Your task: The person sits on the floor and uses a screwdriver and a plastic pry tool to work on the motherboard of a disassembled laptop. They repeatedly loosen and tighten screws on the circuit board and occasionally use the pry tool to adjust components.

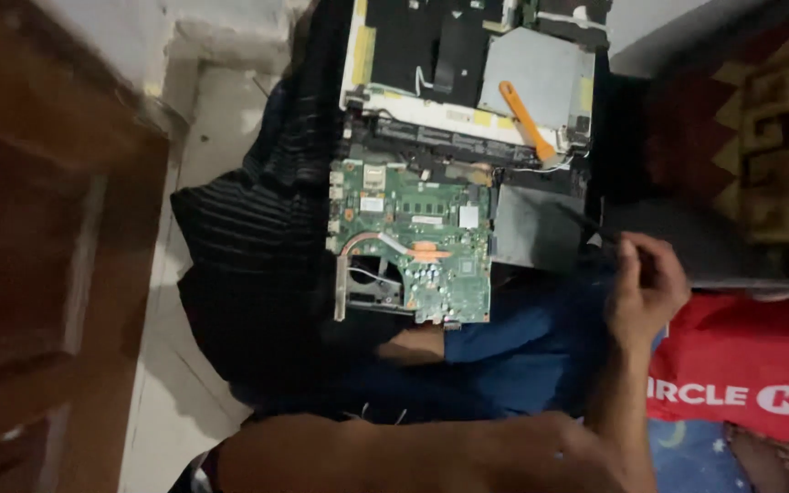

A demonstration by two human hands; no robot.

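One green circuit board (pixel 411 242), copper-piped, beside right hand (pixel 643 288) pinching a dark tool (pixel 586 224).

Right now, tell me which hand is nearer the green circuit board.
Left. The left hand shows only partly, at the lower edge of the green circuit board; the right hand, gripping a thin dark tool, is off to its right, clear of it.

We see the circuit board (pixel 413 242) lying in the middle, on a dark cloth (pixel 248 237) that spreads out to its left. Behind the board lies the opened laptop shell (pixel 468 64), with a pry tool (pixel 527 119) resting on its right part. Right of the board sits a flat panel (pixel 536 228); our right hand (pixel 646 288) hovers just beside it, and a bag (pixel 741 365) lies farther right.
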